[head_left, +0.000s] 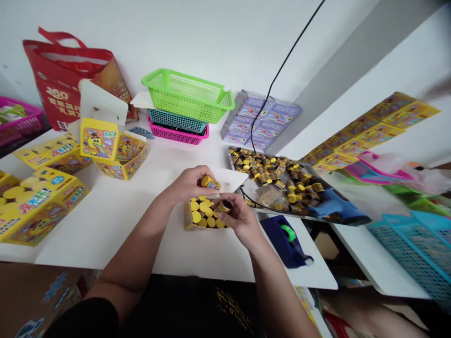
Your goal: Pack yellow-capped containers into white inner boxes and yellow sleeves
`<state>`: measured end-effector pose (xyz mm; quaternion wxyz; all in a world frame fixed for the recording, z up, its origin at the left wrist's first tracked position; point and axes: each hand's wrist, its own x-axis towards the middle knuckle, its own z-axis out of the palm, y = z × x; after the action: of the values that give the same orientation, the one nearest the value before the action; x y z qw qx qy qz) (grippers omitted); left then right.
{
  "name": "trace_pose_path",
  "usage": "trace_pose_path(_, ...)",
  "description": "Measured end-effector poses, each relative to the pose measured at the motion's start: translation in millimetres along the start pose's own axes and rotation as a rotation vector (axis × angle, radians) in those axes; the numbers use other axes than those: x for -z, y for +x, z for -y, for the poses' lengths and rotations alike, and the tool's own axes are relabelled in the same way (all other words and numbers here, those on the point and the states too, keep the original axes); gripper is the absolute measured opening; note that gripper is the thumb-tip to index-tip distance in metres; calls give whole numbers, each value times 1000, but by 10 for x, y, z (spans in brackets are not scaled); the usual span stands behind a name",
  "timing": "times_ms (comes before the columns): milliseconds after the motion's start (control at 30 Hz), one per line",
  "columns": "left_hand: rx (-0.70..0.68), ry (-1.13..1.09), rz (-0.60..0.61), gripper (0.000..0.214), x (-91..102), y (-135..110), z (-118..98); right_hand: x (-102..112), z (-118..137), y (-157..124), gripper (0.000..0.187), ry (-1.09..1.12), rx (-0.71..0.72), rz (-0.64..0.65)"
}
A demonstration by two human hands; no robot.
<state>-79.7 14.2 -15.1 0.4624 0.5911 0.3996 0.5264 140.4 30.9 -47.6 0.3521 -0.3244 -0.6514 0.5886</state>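
Observation:
Right in front of me on the table is a small open yellow box [189, 224], its white lid raised at the back. Several small tubs with yellow caps [202, 222] stand packed inside it. Above the box's back left part, my left hand [192, 183] grips a small yellow printed tub [210, 182] lying on its side. My right hand [238, 215] pinches another small tub [224, 205], its dark end facing me, over the box's right part. The fingertips of both hands nearly meet; whether they touch I cannot tell.
Loose tubs fill a metal tray [230, 157] at the right, with a blue tool [334, 205] on its edge. A blue tape dispenser [282, 239] stands nearer. Filled yellow boxes [66, 195] are at left; stacked baskets [190, 101] and purple boxes [260, 119] stand behind.

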Motion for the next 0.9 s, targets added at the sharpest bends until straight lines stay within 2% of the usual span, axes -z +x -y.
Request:
trace_pose_path(167, 1, -2, -15, 34, 23, -1, 25, 8, -39, -7, 45, -206, -11, -45)
trace_pose_path(267, 0, 5, -9, 35, 36, 1, 47, 50, 30, -20, 33, -455, 35, 43)
trace_pose_path(367, 13, 29, 1, 34, 36, 1, 50, 6, 82, -15, 27, -783, 55, 156)
trace_pose_path(467, 25, 56, 8, 32, 25, 3, 37, -142, 74, 7, 24, -1113, -21, 94)
trace_pose_path(533, 20, 80, 18, 31, 20, 5, 33, -244, 55, 17, 23, -1215, -49, 28)
trace_pose_path(667, -1, 181, 35, 26, 20, 13, 61, -312, 29, 8, 24, -1107, -73, 37)
trace_pose_path(800, 18, 317, 38, 24, 13, 29, 109, -237, -28, -10, 20, -837, -145, 106)
trace_pose_path(900, 27, 395, 51, 23, -3, 45, 122, -194, -84, -22, 20, -695, -168, 98)
